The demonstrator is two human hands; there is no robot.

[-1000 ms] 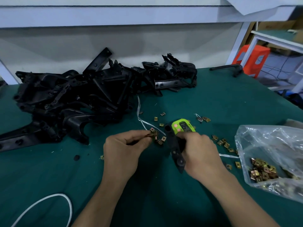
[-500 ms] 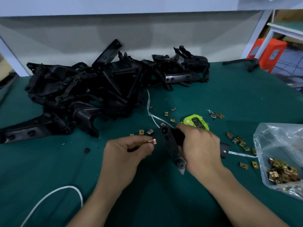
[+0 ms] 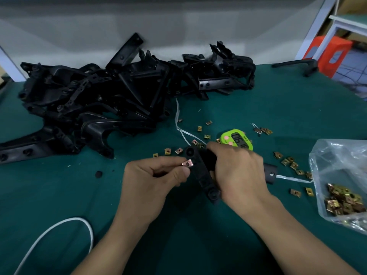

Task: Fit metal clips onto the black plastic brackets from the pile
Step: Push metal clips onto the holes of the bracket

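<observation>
Left hand [image 3: 156,175] pinches a clip [image 3: 187,162] at its fingertips, touching the bracket [image 3: 200,171] edge, which the right hand [image 3: 236,171] has wrapped in curled fingers. I'd line the clip's open side up square and push straight on, holding the bracket steady.

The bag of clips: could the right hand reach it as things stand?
Probably yes, but not freely: the right hand grips the black bracket, so it must let go first. The plastic bag lies just to its right, with only loose clips between.
</observation>
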